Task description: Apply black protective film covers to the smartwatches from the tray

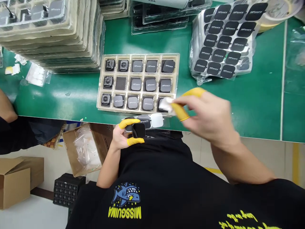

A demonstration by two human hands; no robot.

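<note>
My left hand (120,136), with yellow finger cots, grips a smartwatch body (138,130) by its sides, the black screen facing up. Just behind it, a short label strip (152,121) with dark and pale squares lies by the table's front edge. My right hand (209,113), also in yellow finger cots and slightly blurred, pinches a crumpled white wipe (166,105) above the tray's near right corner. In the cream tray (177,76), several watch bodies (110,65) lie back up on the left. Dark HiFuture-labelled squares (151,66) cover most other pockets; one pocket (121,83) holds no watch.
Tall stacks of filled trays (88,41) stand at the back left. Clear trays (162,25) lie at the back. A pile of label sheets (220,55) sits right, beside tape rolls (276,12). Another person's arm (7,106) shows left. Below are cardboard boxes (17,187).
</note>
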